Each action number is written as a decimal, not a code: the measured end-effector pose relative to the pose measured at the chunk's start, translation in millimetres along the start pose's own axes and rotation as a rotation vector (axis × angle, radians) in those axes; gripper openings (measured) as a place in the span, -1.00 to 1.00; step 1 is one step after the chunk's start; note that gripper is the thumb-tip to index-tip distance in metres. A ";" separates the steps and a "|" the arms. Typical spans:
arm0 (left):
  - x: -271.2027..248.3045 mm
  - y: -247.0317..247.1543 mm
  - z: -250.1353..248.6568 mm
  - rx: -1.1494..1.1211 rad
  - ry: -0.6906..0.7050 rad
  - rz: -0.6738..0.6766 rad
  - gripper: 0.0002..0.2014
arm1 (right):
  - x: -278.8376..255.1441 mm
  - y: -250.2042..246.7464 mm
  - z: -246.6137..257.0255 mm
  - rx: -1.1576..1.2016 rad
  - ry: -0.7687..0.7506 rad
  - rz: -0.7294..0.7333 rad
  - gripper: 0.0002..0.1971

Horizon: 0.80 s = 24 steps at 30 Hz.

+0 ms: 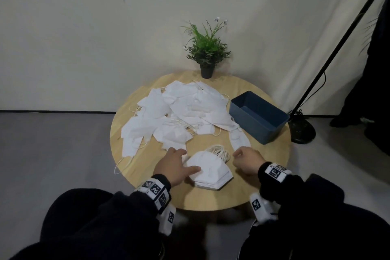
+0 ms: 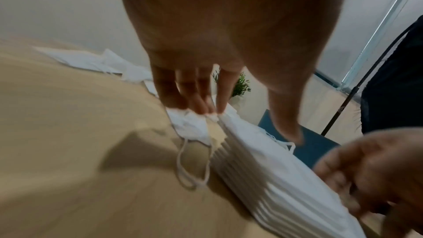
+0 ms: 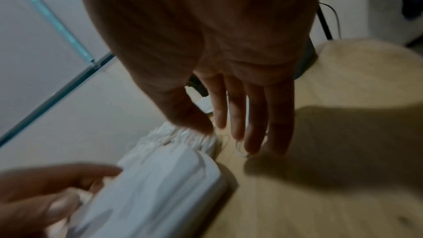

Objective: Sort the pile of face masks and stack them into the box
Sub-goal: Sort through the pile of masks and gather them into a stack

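Cream wall panels back a round wooden table (image 1: 263, 186), which carries a potted plant (image 1: 205, 53), a blue box (image 1: 258, 116) on its right side, and a loose pile of white face masks (image 1: 175, 110) across the middle.

Current step, as I judge it: squaring a sorted stack of masks (image 1: 209, 170) at the near edge before transfer. The box holds no masks that I can see.

- My left hand (image 1: 175, 165) lies spread, thumb resting on the stack top, fingertips (image 2: 201, 104) touching a loose mask just beside the stack.
- My right hand (image 1: 248, 161) sits just right of the stack with fingers relaxed and fairly straight, gripping nothing; its thumb is near the bunched ear loops (image 3: 183, 137).

Next move calls for both hands to clamp the stack from opposite sides, keep the loops tucked, and carry it right into the box.

Limits: both wrist views are motion-blurred. I cannot count stack layers reliably. The near wall of the box hides part of its floor.
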<state>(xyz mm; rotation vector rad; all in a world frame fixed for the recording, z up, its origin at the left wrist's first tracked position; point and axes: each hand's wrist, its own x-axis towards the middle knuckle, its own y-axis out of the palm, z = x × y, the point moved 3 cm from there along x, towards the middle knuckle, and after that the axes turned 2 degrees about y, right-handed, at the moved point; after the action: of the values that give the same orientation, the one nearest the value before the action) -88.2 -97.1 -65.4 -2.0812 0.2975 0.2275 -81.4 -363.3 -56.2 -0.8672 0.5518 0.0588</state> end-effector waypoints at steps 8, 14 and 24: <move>10.8 17.6 -21.1 0.440 0.184 0.204 -0.26 | -16.2 38.9 7.8 -0.463 -0.271 0.062 -0.43; 11.6 14.0 -20.6 0.390 0.166 0.178 -0.20 | -17.4 29.8 7.0 -0.449 -0.288 0.050 -0.74; 8.1 12.8 -25.2 0.507 0.133 0.162 -0.39 | -13.7 25.7 5.4 -0.378 -0.281 0.072 -0.69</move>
<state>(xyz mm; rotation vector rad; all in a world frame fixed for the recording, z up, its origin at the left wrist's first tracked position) -83.4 -126.1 -65.6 -1.5729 0.5454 0.0958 -97.7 -340.1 -64.9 -1.1839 0.3099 0.3550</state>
